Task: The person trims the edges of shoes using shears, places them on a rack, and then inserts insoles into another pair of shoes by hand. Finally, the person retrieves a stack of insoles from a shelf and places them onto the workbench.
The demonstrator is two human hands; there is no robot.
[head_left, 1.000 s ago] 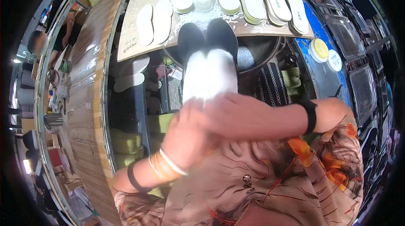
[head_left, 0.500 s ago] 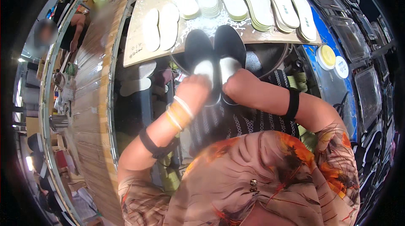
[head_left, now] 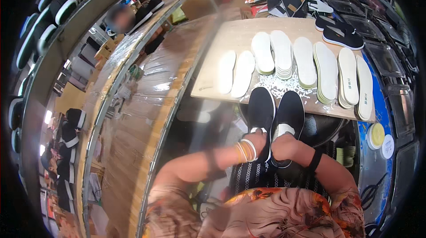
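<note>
Two black slip-on shoes, the left one (head_left: 261, 107) and the right one (head_left: 291, 108), lie side by side with their toes pointing away, at the near edge of the wooden board (head_left: 208, 76). A white insole shows in the opening of each, one in the left shoe (head_left: 258, 129) and another in the right shoe (head_left: 284, 129). My left hand (head_left: 257, 142) is closed at the left shoe's opening, gripping the insole there. At the right shoe, my right hand (head_left: 284, 147) is closed on the other insole. The fingertips of both hands are partly hidden inside the shoes.
Stacks of white insoles (head_left: 304, 62) stand in a row on the board, with white scraps (head_left: 284, 88) scattered before them. Dark shoes (head_left: 341, 36) sit at its far right corner. Round tubs (head_left: 376, 136) and scissors (head_left: 372, 192) rest on the blue surface. A wrapped bench (head_left: 146, 100) runs along the left.
My view has swung, so the board, shoes and hands appear further right and lower. Both hands remain at the shoe openings, and less of each insole shows now.
</note>
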